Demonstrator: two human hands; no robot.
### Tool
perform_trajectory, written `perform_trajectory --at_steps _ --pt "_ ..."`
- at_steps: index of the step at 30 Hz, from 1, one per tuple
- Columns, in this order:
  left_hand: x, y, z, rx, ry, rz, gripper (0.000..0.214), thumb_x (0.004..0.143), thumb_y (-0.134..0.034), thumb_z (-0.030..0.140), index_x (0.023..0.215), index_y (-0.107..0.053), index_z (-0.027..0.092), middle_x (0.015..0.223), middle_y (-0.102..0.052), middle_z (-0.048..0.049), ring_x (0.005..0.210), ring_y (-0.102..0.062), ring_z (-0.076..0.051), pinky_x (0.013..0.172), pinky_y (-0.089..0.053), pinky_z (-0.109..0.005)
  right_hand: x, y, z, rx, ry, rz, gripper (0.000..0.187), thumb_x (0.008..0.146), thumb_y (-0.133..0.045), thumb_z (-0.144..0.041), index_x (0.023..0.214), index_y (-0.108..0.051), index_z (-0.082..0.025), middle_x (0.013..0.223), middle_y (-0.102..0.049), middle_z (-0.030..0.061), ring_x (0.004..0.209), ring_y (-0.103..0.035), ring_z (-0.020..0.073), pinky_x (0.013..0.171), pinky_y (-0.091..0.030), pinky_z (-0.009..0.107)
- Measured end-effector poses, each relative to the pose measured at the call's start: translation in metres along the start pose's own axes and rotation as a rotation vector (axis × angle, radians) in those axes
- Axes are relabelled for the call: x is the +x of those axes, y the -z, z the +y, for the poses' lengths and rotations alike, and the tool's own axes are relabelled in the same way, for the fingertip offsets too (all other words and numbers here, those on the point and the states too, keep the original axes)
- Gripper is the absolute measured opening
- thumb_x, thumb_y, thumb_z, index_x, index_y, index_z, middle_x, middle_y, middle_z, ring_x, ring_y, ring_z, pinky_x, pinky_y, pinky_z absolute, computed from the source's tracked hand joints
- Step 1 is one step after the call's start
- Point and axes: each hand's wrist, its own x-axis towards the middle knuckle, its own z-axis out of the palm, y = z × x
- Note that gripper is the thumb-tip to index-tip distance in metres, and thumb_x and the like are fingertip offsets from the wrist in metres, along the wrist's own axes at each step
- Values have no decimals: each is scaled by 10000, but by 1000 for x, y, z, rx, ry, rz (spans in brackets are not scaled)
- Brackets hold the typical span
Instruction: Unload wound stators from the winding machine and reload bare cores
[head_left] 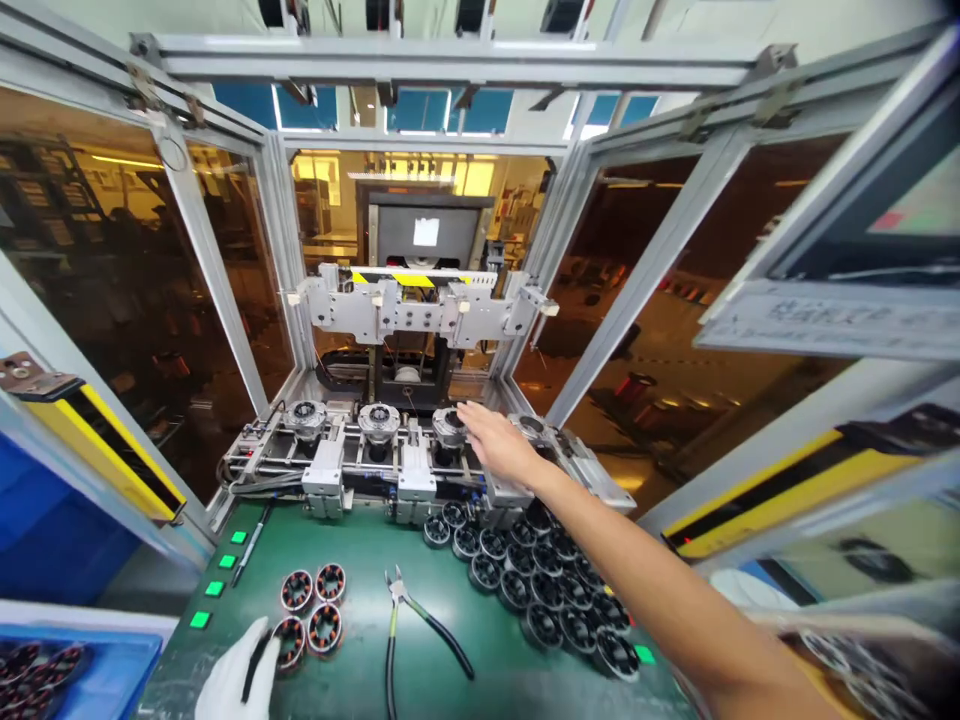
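My left hand point(234, 678), in a white glove, is at the lower left. It is closed around a slim black stick-like object point(259, 662), whose exact kind I cannot make out. Just right of it lie several wound stator rings point(325, 629) with orange copper coils. My bare right hand point(495, 445) reaches forward with fingers stretched out. Its fingertips rest at the third round metal fixture point(448, 428) of the machine, partly covering it. Two more fixtures, the left one point(306, 418) and the second one point(379, 424), carry dark ring cores.
Diagonal cutters point(399, 590) lie splayed on the green table point(367, 545). Many black stator cores point(516, 588) stand grouped under my right forearm. A blue tray point(135, 665) of wound rings is at lower left. Yellow light-curtain bars point(105, 445) flank the machine frame.
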Motion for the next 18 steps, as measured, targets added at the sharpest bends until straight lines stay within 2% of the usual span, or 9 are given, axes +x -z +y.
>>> perform_trajectory --at_steps 3,5,7,9,11,14,16,18 --pt "-2 5 13 -34 7 -7 632 838 -461 586 1208 -678 123 1300 -685 -146 1247 -614 -326 1162 -421 -496 -47 22 -21 48 -38 121 468 961 -501 -150 1428 -512 -117 1533 -432 149 1464 -363 280 1219 -343 539" --pt "-3 7 21 -44 8 -8 657 843 -450 603 1228 -660 114 1313 -670 -160 1258 -599 -327 1178 -391 -493 -91 29 -37 80 -87 149 397 985 -511 -208 1373 -555 -138 1517 -456 139 1458 -371 259 1236 -323 524" --pt "-3 11 27 -46 30 -17 660 856 -434 613 1249 -644 126 1332 -657 -154 1270 -587 -321 1183 -381 -488 -137 25 -51 115 -150 123 262 973 -557 -236 1205 -652 -157 1426 -552 140 1389 -462 276 1193 -384 538" --pt "-1 14 32 -55 67 -25 660 856 -426 623 1249 -642 139 1346 -649 -147 1281 -577 -320 1183 -378 -483 -180 12 -62 156 -223 61 111 913 -650 -220 992 -703 -162 1318 -629 149 1305 -540 334 1099 -462 589" --pt "1 17 37 -60 100 -39 663 845 -427 635 1239 -646 149 1357 -643 -142 1296 -566 -324 1183 -378 -479 -213 -3 -70 204 -309 1 60 821 -739 -167 862 -701 -146 1322 -621 183 1300 -525 423 1023 -472 665" --pt "5 20 42 -35 115 -62 666 850 -410 638 1244 -643 155 1368 -636 -138 1310 -557 -324 1184 -377 -477 -241 -20 -82 308 -448 -28 130 757 -741 -64 866 -695 -117 1476 -471 234 1407 -360 497 1058 -347 745" --pt "6 20 41 10 94 -68 667 866 -390 633 1259 -634 152 1371 -634 -141 1310 -557 -325 1182 -377 -483 -248 -23 -91 408 -534 -11 144 777 -649 -11 875 -685 -110 1547 -372 231 1473 -240 474 1117 -220 755" --pt "8 20 38 58 64 -71 665 880 -375 625 1262 -629 145 1368 -633 -152 1306 -558 -336 1178 -379 -500 -248 -19 -97 536 -605 20 139 798 -584 -15 822 -674 -119 1563 -359 209 1508 -165 432 1161 -112 734"
